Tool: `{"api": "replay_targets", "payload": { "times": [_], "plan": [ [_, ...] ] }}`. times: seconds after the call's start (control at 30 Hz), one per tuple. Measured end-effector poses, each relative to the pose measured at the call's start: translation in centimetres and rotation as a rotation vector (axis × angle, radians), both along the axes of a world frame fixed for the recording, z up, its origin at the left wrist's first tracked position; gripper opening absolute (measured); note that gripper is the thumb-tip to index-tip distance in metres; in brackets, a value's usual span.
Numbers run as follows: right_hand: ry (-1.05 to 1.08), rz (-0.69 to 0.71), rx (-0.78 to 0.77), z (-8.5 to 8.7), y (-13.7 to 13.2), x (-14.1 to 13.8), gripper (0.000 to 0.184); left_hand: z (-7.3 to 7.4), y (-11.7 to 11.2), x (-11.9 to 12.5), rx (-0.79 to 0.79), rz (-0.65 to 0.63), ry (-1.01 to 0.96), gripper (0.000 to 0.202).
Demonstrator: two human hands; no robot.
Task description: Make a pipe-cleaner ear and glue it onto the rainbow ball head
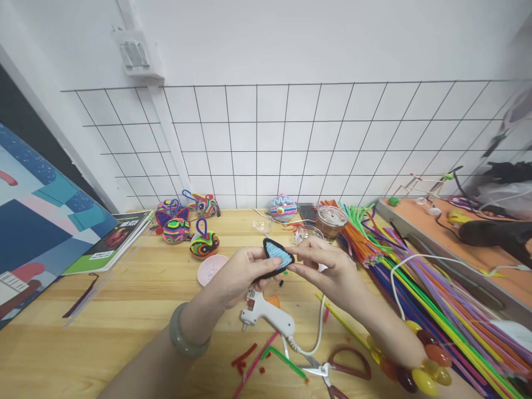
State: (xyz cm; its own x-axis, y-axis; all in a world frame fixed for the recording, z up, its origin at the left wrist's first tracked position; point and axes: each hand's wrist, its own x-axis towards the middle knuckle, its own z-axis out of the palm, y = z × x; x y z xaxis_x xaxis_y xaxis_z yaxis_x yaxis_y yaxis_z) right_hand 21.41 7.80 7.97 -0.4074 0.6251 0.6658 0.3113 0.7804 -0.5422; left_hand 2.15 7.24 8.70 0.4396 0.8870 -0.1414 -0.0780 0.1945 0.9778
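Both hands meet above the middle of the wooden table [124,310]. My left hand [243,274] is closed around a small flat triangular piece [277,256], light blue with a black fuzzy border. My right hand [328,269] pinches the same piece at its right tip with thumb and fingers. A green bangle sits on my left wrist, a beaded bracelet on my right. Directly below the hands lies a white glue gun [268,313] with its cord trailing right.
Several colourful pipe-cleaner figures [203,244] stand at the back, with a pink dish [211,269] and clear cups [264,223]. A big pile of pipe cleaners [436,288] fills the right. Scissors [336,371] and cut scraps lie near the front edge. Booklets [112,241] lie left.
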Motion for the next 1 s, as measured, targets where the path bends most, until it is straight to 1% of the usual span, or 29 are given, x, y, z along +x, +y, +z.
{"api": "replay_targets", "payload": {
  "times": [0.17,0.33,0.5,0.87,1.0],
  "plan": [
    [-0.042,-0.019,0.018,0.12,-0.14,-0.03,0.024,-0.43,0.04,0.22,0.016,0.021,-0.002,0.024],
    [-0.078,-0.025,0.02,0.49,-0.37,-0.09,0.023,-0.48,0.14,0.21,0.018,0.025,0.004,0.025],
    [-0.077,-0.022,0.007,0.5,-0.38,-0.07,0.023,-0.52,0.09,0.17,0.022,0.014,0.001,0.027],
    [-0.081,-0.031,-0.022,0.5,-0.46,-0.1,0.024,-0.46,0.18,0.21,0.015,0.033,0.014,0.028],
    [-0.08,-0.029,-0.036,0.51,-0.51,-0.15,0.023,-0.61,0.21,0.13,0.019,0.015,0.019,0.029]
  ]
}}
